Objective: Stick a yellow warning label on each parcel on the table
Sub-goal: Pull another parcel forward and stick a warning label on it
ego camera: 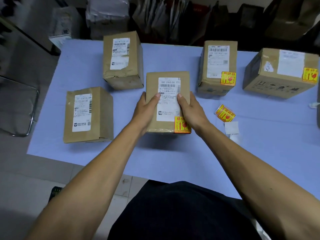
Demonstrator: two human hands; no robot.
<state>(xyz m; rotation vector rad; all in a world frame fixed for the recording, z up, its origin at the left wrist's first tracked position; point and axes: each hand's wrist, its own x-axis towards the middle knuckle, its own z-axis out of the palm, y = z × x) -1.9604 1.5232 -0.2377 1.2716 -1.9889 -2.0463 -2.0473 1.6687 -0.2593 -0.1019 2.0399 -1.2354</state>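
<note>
The lavender worktop (97,66) is seen w/ its near edge and left edge in view; bare room is left along the near edge. The far-right parcel (280,73) is cut off by the frame edge, labelled. The centre parcel (167,101) is gripped at both sides by left hand (147,108) and right hand (192,110), thumbs on top; fingers hidden behind. Its yellow label (181,125) is at the near-right corner. Spare labels (225,113) lie just right; print too small to read.
</note>
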